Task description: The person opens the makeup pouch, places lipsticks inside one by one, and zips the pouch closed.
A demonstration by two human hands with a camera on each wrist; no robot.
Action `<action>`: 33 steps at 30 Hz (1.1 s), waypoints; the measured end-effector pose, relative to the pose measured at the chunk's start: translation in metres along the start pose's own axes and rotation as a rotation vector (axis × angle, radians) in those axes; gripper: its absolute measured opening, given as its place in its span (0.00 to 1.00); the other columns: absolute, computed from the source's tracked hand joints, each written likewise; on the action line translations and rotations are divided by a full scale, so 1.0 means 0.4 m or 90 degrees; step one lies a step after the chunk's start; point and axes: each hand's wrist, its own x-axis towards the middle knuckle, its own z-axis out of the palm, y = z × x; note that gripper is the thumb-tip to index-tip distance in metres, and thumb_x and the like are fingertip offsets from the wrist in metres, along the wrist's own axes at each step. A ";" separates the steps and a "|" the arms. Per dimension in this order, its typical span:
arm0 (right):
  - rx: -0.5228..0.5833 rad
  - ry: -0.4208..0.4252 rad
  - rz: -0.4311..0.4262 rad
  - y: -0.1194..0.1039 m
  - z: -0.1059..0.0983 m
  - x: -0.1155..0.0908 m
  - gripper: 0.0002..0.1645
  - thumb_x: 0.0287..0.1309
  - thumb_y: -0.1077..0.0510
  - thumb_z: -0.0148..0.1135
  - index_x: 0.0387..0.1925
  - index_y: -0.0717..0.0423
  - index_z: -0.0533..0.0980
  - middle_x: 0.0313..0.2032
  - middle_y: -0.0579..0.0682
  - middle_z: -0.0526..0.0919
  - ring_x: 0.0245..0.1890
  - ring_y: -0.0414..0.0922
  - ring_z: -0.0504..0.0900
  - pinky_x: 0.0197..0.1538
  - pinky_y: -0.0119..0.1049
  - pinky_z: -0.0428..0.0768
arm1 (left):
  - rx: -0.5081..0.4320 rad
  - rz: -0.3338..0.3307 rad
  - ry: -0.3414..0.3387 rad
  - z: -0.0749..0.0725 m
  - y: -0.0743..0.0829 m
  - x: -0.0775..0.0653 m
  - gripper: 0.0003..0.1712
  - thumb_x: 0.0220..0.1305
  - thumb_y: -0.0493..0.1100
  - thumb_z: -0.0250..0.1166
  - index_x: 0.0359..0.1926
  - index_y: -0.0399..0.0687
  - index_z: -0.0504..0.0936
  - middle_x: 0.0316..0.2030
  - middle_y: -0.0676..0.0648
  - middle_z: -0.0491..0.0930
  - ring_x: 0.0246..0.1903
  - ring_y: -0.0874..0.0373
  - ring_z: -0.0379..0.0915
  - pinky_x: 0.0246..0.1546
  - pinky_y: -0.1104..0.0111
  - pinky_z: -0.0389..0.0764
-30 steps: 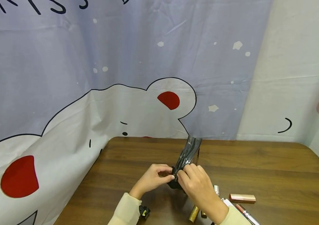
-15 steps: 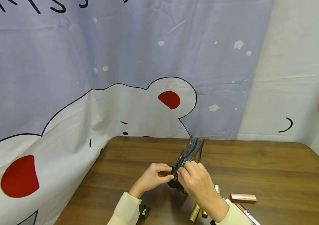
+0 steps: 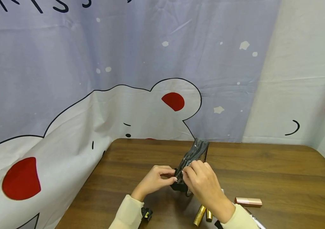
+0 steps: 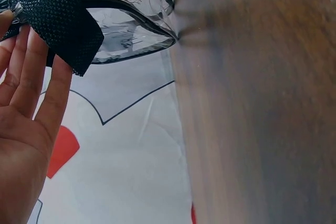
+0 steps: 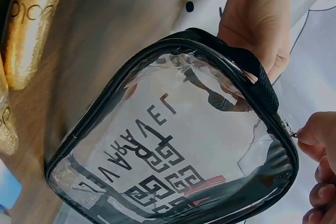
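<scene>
A clear plastic travel bag (image 3: pixel 194 152) with black trim stands tilted on the wooden table between both hands. Its front, lettered TRAVEL (image 5: pixel 152 145), fills much of the right wrist view. My left hand (image 3: pixel 156 180) holds the bag's near end, its fingers under the black woven strap (image 4: pixel 63 24) and its thumb on the near side. Thumb and index finger of my right hand (image 3: pixel 203 184) pinch the small metal zipper pull (image 5: pixel 293 134) at the bag's top edge.
Gold tubes (image 3: pixel 199 215) lie by my right forearm. Beyond them are a rose-gold tube (image 3: pixel 248 202) and a slim silver tube (image 3: pixel 256 220), partly behind the sleeve. A printed cloth (image 3: pixel 122 108) hangs behind the table (image 3: pixel 280 171).
My right hand has shifted slightly to the right along the bag's top edge. The bag's far end has swung a little rightward. The left hand has kept its grip.
</scene>
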 end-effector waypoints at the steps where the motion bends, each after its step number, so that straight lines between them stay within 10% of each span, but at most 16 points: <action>1: 0.001 -0.002 0.003 0.001 -0.001 0.001 0.19 0.66 0.59 0.46 0.24 0.57 0.79 0.23 0.46 0.72 0.22 0.42 0.67 0.26 0.29 0.57 | 0.001 -0.002 0.000 -0.001 0.008 0.000 0.10 0.62 0.38 0.65 0.45 0.44 0.85 0.39 0.47 0.85 0.32 0.68 0.74 0.36 0.71 0.79; 33: 0.027 -0.016 0.105 0.049 -0.021 0.024 0.03 0.51 0.62 0.63 0.26 0.58 0.80 0.24 0.46 0.72 0.22 0.42 0.68 0.28 0.33 0.61 | 0.000 0.017 -0.002 -0.001 0.005 0.004 0.11 0.62 0.40 0.66 0.44 0.42 0.86 0.38 0.48 0.85 0.34 0.68 0.75 0.36 0.69 0.80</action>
